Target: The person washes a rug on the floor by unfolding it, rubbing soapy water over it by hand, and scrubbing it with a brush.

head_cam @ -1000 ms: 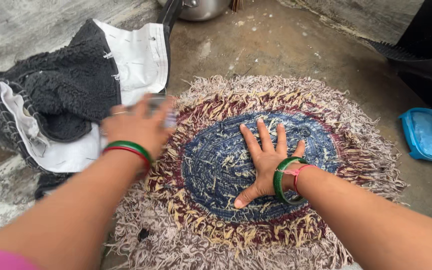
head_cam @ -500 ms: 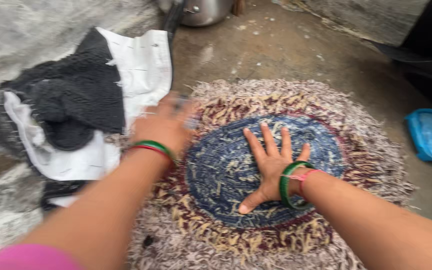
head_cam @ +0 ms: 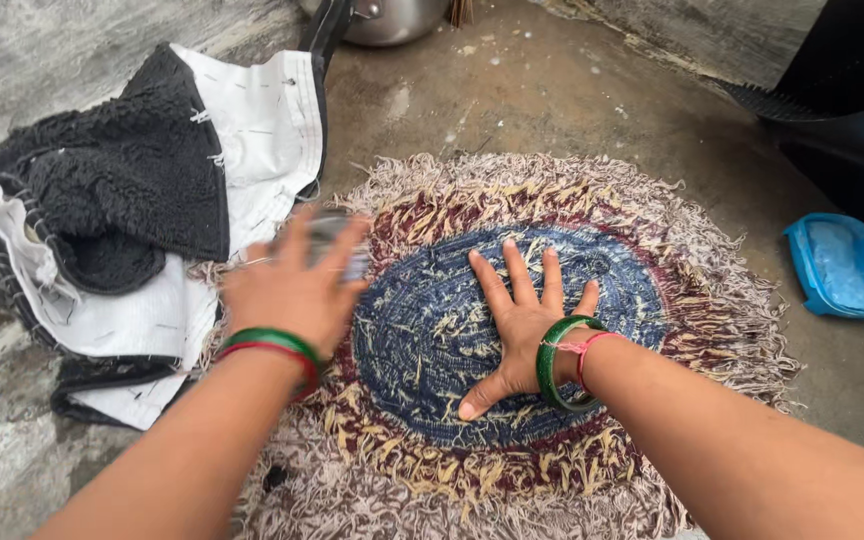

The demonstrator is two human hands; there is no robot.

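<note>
A home washing spot, probably an outdoor yard or wash area: the floor point(head_cam: 572, 90) is rough, stained concrete, wet in patches. A fringed rag rug point(head_cam: 552, 300) lies flat on it beside a heap of dark and white laundry point(head_cam: 132, 200), with a steel pot point(head_cam: 392, 15) and a blue soap dish point(head_cam: 842, 265) nearby.

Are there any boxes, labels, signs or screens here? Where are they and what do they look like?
Blue plastic soap box: on the concrete floor, right of the oval fringed rug; rounded rectangle, light blue, open side up.
No labels, signs or screens show.
</note>
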